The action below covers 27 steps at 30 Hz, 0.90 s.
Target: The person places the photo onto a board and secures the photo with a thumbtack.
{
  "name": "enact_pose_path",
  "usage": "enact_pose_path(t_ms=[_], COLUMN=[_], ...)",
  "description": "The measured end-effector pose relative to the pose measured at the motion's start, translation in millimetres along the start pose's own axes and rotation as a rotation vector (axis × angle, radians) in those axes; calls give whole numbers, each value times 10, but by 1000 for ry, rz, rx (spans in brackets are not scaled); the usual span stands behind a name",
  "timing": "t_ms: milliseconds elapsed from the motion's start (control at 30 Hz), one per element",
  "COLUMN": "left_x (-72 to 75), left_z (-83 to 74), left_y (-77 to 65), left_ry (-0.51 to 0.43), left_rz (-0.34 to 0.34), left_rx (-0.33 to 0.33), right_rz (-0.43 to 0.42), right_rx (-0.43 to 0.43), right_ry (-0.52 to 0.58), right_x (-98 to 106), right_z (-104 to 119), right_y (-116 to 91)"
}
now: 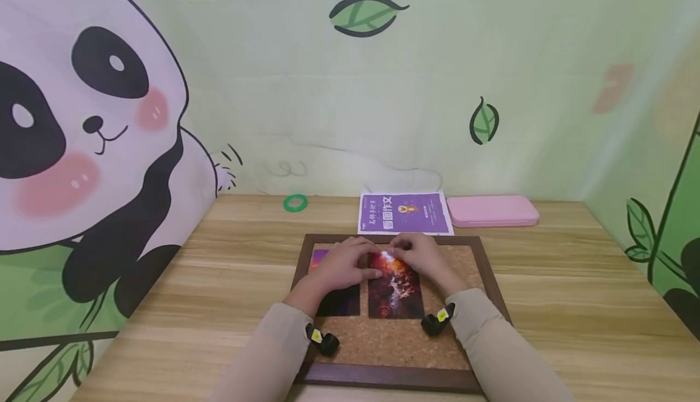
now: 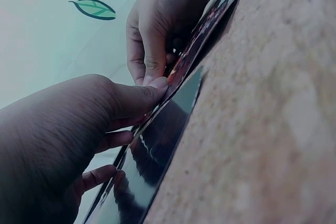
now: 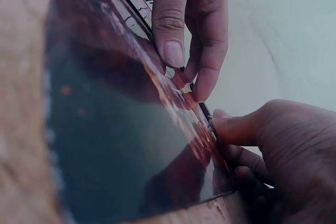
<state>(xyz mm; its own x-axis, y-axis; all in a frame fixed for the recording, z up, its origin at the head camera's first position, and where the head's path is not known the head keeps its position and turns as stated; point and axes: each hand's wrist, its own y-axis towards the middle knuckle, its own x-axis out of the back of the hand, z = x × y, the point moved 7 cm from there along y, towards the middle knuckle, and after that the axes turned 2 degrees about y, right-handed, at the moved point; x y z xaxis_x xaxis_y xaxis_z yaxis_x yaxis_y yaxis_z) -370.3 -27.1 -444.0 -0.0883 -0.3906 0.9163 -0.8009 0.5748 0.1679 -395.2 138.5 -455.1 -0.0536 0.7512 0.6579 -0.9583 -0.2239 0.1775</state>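
A red and black photo (image 1: 395,289) lies on a cork board (image 1: 394,344) with a dark wooden frame. My left hand (image 1: 346,263) reaches over from the left, its thumb pressing on the photo near the top edge, the fingers fairly straight. At the same edge, my right hand (image 1: 421,256) pinches a tiny pale, pin-like piece (image 3: 210,123) between thumb and fingertips; its exact kind I cannot tell. To the left lies a second photo (image 1: 341,305), purple and orange at the top and dark below, partly covered by my left hand and wrist.
Behind the board lie a purple-covered booklet (image 1: 407,212), a pink case (image 1: 492,210) and a green tape ring (image 1: 295,203). The wooden table (image 1: 229,286) ends at a wall cloth (image 1: 262,86) printed with a panda and leaves.
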Motion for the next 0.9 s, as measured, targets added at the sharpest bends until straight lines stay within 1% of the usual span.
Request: enact_pose_path(t_ms=[233,433,667,733,900], left_x=[-1,11,-9,-14,-30], left_z=[12,-5,7,13,32], left_y=[13,-10,2,7,10], left_ry=[-1,-13,-3,-1,8], left_rz=[2,4,4,4,9], left_rx=[3,5,1,0,7], right_rz=[57,82,98,105,128], right_rx=[78,82,109,96,32], right_ry=[-4,-5,-50,-46,10], right_x=[-20,-31,-23,-15,-4], right_z=[39,54,89,83,46], right_y=[6,-17,-18,-23,-32])
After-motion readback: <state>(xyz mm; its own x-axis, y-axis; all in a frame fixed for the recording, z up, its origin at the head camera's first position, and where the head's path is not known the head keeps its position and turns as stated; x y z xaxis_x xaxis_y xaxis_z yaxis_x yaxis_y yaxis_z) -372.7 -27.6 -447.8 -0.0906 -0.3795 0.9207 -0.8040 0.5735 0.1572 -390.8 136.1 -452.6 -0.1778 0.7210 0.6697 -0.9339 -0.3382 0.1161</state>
